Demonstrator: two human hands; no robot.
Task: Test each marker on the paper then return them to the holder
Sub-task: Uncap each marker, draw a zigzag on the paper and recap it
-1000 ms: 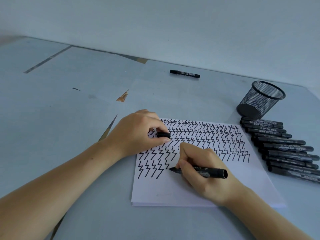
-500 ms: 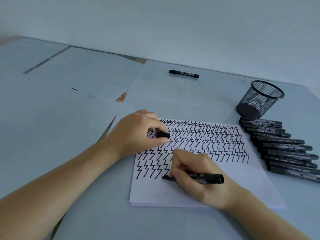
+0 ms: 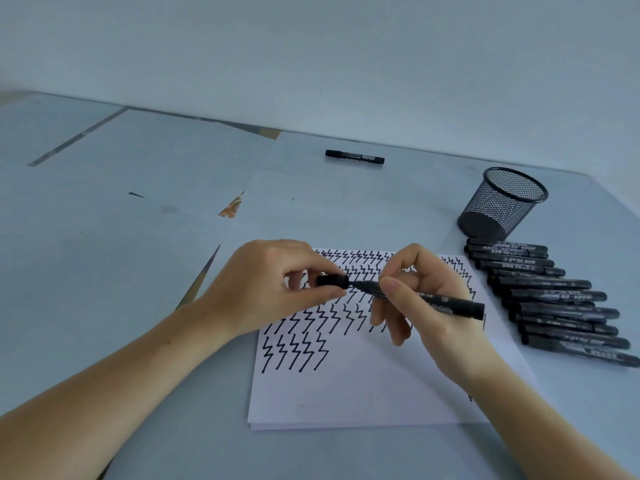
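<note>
Above the white sheet of paper [image 3: 363, 386] covered in rows of black zigzag strokes, both hands meet over the upper part of the page. The left hand [image 3: 266, 289] pinches a small black marker cap [image 3: 332, 280] between thumb and fingers, its open end facing right. The right hand [image 3: 422, 299] grips a black marker pen [image 3: 446, 303] by the barrel, the bare tip pointing left and sitting right at the cap's mouth; whether it has entered cannot be told. To the right, a row of black capped markers [image 3: 554, 299] lies on the pale blue-grey table [image 3: 104, 271], just beside the paper. Behind them stands a black wire-mesh pen holder [image 3: 502, 206]. Well apart, near the table's far edge, lies a lone black marker [image 3: 355, 156].
</note>
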